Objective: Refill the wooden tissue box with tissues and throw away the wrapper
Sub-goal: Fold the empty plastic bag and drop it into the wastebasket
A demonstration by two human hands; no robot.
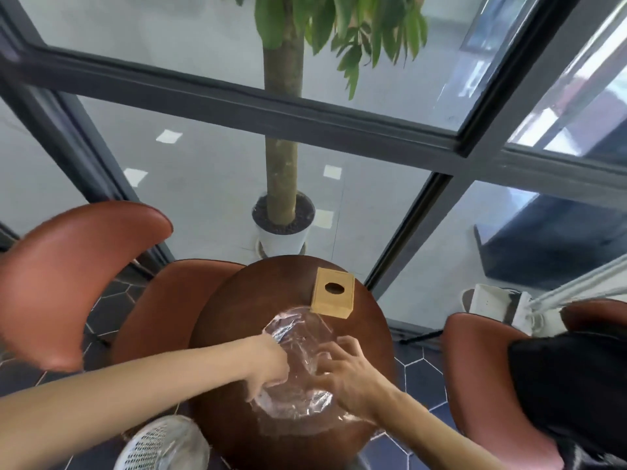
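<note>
My left hand (268, 362) has its fingers curled down into the clear wrapper (298, 368), pinching the film at its left side. My right hand (342, 368) lies spread over the right side, fingertips pressing on the plastic. I judge I'm holding it this way so one hand pins the film flat while the other gathers it up for throwing away. The film is see-through and I make out no tissues in it, so it looks emptied. It lies crumpled across the middle of the round table (237, 418), directly beneath both hands. The wooden tissue box (333, 297) stands upright at the table's far edge, slightly right, oval slot facing up, just beyond my fingers and touching the wrapper's far end. No tissue shows through the slot.
</note>
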